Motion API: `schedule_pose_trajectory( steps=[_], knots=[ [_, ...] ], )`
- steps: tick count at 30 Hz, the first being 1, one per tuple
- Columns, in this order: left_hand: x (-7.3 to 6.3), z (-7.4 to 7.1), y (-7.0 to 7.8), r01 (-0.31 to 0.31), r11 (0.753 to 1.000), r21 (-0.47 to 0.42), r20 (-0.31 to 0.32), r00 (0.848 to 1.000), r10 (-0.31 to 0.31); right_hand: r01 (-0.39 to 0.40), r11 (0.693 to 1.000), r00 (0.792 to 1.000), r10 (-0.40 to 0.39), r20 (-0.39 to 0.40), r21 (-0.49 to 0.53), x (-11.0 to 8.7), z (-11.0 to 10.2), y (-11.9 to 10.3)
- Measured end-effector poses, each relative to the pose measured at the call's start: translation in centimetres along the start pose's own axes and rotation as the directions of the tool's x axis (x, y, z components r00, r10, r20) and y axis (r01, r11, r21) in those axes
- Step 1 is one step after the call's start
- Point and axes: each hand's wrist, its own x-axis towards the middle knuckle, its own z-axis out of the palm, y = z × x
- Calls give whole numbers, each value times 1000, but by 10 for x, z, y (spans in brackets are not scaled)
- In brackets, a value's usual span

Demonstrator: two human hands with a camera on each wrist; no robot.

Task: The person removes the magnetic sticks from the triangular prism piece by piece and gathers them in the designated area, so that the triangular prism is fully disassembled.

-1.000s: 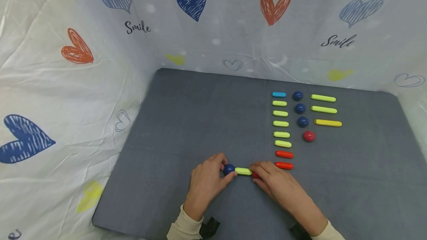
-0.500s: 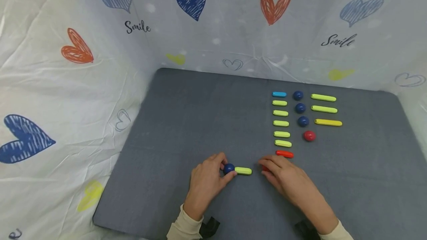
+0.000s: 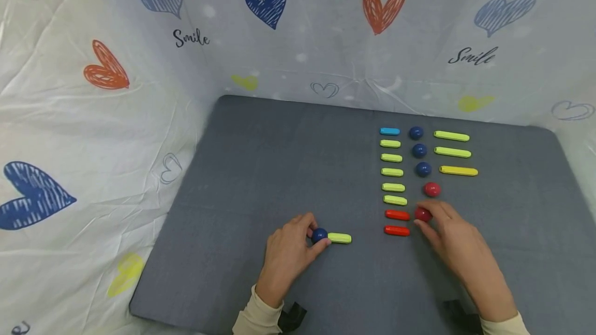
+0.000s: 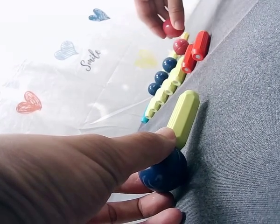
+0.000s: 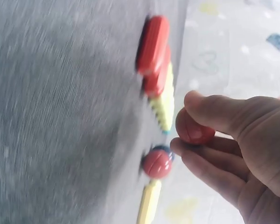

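My left hand (image 3: 289,257) pinches a dark blue ball (image 4: 164,171) between thumb and fingers, low over the grey mat. A short light-green ribbed rod (image 3: 340,238) extends from the ball's right side, its far end free. The left thumb tip lies where ball and rod meet. To the right, my right hand (image 3: 461,244) holds a red ball (image 5: 194,128) between thumb and fingertips, raised off the mat. Beside that hand lie two short red rods (image 3: 397,223). Another red ball (image 3: 432,189) rests on the mat just beyond it.
Several short light-green rods (image 3: 392,172) form a column with a blue rod (image 3: 389,131) at its far end. Right of it lie three dark blue balls (image 3: 419,150), two long light-green rods (image 3: 452,152) and a long yellow rod (image 3: 458,170). A heart-printed white sheet (image 3: 298,40) borders the mat.
My right hand has drawn the red ball away from the green rod's end and carried it right, past the red rods. The left hand stays put with the blue ball.
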Motion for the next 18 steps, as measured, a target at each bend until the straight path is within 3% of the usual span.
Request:
schedule_pose_trajectory(
  steps=[4, 18],
  knots=[
    [0, 1, 0, 1, 1000, -2, 1, 1000, -1, -46, 999, 999, 46, -17, -11, -2, -1, 13],
    [2, 1, -1, 16, 1000, 1, 15, 1000, -16, -128, 990, 990, 131, 44, -65, -4, 2, 34]
  ],
)
